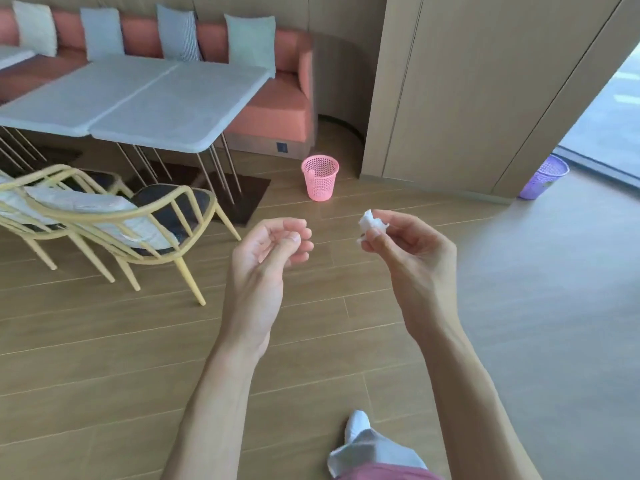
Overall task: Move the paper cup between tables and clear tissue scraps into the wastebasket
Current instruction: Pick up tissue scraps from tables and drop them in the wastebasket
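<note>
Standing on the wooden floor (104,358), a person is holding both bare hands out at chest height.

Item, right hand (412,258): fingers curled, thumb and fingertips pinching a small crumpled white tissue scrap (371,224); the scrap is sticking up and out of the grip, held in the air above the floor.

Item, left hand (266,258): palm turned upward, fingers loosely curled, holding nothing; it is hanging just beside the right hand without touching it.

Item, pink wastebasket (320,177): perforated plastic, standing upright on the floor near the right front corner of the worktop and close to the end of the bench; it is sitting well ahead of the hands. What is lying inside it cannot be told.

Item, purple wastebasket (543,180): same perforated kind, appearing tilted at the far right by the wood-panelled wall (467,81).

Item, worktop (162,109): two pale grey slabs butting edge to edge on thin metal legs.

Item, coral bench (277,109): running behind the worktop's far edge, carrying four pale cushions (251,39) leaning upright.

Item, yellow-framed chairs (138,223): standing at the worktop's near edge, with dark seat pads and a striped cushion.

Item, foot (358,427): in a pale sock or cover, showing at the lower edge.
</note>
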`<state>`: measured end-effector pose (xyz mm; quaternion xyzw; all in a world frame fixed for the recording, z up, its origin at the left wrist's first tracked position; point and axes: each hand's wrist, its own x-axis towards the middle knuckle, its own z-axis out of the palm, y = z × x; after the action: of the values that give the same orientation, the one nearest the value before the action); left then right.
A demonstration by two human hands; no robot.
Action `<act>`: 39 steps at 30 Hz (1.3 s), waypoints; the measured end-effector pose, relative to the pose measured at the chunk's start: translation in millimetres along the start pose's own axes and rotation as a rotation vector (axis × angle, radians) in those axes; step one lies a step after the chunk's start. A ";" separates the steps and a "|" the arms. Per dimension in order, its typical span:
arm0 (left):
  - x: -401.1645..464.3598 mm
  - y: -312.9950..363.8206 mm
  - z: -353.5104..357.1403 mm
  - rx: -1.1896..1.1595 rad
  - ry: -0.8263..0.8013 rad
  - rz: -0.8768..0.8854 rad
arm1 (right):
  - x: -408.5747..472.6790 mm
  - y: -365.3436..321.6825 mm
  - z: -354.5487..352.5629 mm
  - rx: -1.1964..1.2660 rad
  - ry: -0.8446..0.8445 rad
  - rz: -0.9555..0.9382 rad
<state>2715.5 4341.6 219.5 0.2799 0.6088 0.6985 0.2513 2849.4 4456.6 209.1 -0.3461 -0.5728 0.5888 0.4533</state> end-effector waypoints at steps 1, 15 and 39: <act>22.8 1.4 11.7 -0.014 0.020 0.010 | 28.7 -3.3 1.3 -0.007 -0.021 -0.009; 300.2 -46.0 113.0 -0.078 0.085 -0.012 | 318.8 41.3 27.2 -0.089 -0.121 0.048; 839.7 -140.7 183.8 -0.003 0.135 -0.194 | 837.7 161.4 154.7 -0.088 0.001 0.142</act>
<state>2243.0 5071.6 170.2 0.1716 0.6475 0.6890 0.2767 2391.0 5190.9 159.4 -0.4055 -0.5721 0.5936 0.3950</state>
